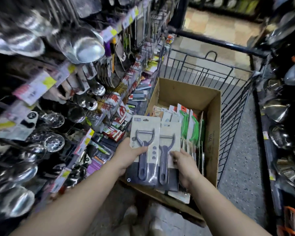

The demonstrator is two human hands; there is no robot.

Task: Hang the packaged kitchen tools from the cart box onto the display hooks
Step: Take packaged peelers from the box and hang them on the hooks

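A brown cardboard box (pixel 211 133) sits in a black wire cart (pixel 232 106). My left hand (pixel 129 155) grips a carded grey peeler pack (pixel 144 133) at its left edge, thumb across the front. My right hand (pixel 184 165) holds a second, matching peeler pack (pixel 169 143) right beside it, thumb on the card. Both packs hover over the near end of the box. More packaged tools stand upright in the box, among them green-handled ones (pixel 190 128). The display hooks (pixel 109 106) on the left carry hanging packs.
Steel ladles and skimmers (pixel 82 46) hang along the left shelving, blurred. Dark pans and woks (pixel 283 108) line the right side. The cart fills the narrow aisle, with tiled floor (pixel 216 29) beyond it. My shoes show below the box.
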